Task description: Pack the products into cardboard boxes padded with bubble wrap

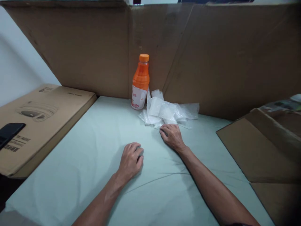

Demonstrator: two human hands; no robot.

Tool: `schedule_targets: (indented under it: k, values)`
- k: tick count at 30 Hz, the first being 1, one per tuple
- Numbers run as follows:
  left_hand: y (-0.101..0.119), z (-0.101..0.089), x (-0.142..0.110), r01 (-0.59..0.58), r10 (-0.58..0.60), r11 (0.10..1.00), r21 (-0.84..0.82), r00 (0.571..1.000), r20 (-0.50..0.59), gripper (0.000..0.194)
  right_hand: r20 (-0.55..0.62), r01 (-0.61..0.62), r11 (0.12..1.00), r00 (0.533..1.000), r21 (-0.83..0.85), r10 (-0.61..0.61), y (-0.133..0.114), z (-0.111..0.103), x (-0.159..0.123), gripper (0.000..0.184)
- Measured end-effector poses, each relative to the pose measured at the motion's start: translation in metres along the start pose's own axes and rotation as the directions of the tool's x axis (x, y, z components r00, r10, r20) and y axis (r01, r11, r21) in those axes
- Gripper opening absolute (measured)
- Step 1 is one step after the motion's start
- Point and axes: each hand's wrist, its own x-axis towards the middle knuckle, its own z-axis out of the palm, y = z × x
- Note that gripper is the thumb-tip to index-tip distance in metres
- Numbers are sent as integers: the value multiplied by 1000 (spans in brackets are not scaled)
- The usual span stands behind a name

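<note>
My left hand (131, 158) rests on the pale green cloth (94, 157), palm down. Its fingers are loosely bent, with the thumb apart from them and nothing visible in the grasp. Farther forward, my right hand (172, 135) lies on the cloth at the near edge of a heap of clear bubble wrap (168, 111). Those fingers are bent too, the thumb stands off a little, and I see nothing held. Whether the fingertips touch the wrap is hard to make out. Just left of the heap, an orange-capped bottle (140, 83) with orange contents and a white label stands upright.
A tall cardboard panel (94, 50) rises behind the bottle. On the left lies a flat printed carton (51, 110) with a dark phone-like object (10, 131) on it. An opened cardboard box (261, 147) with clear plastic at its top sits at right.
</note>
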Motion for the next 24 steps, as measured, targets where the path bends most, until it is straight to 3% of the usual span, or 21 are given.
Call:
schedule_targets:
  k: [5,10,13,16,19,21,24]
  values:
    - [-10,0,-3,-26,26,999,-28,1000,-8,23,139,-61,994,988,-91,73,-21,-12,4,22]
    - [-25,-3,-7,-106,108,988,-116,994,11,28,309,-117,969,933,-218,182,-51,-33,-4,20]
    - [-33,-1,-6,-134,134,991,5,991,20,34,384,-56,969,911,-239,148,-76,-44,-36,33]
    - [-37,-1,-8,-136,135,988,69,991,25,38,376,-33,978,920,-207,111,-122,-61,-96,42]
    - [-40,-1,-9,-135,134,987,83,991,23,36,387,118,990,919,-82,-78,-166,-95,-159,40]
    - [-42,-1,-8,-126,124,989,81,992,27,31,395,158,987,909,-33,-132,-181,-132,-189,27]
    - [-44,-1,-6,-94,91,994,63,995,43,29,181,-43,973,980,-225,86,-176,-209,-208,28]
